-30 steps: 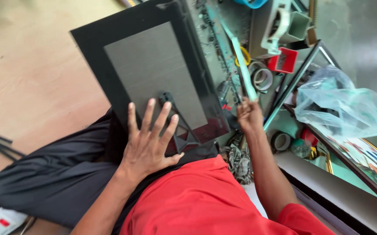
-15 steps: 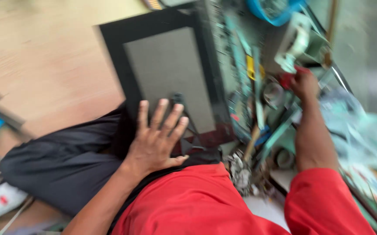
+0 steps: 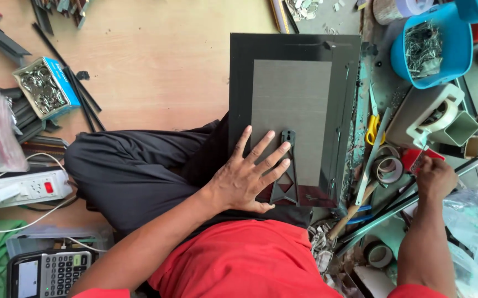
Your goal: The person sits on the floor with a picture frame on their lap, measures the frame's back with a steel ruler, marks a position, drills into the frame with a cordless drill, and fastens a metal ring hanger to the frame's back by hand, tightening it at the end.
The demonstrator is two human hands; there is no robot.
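Right hand (image 3: 435, 176) has swung off the green strip, dropping beside the tape roll (image 3: 387, 168) now.

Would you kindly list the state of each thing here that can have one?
Picture frame: face down across the lap, back stand folded flat.
Left hand: open, fingers spread, pressing flat on the frame back.
Right hand: reaching among the tools; whether it grips anything is unclear.
Scissors: closed, lying flat.
Blue tub: open, holding metal bits.
Small box: open, full of metal clips.
Tape roll: lying flat.
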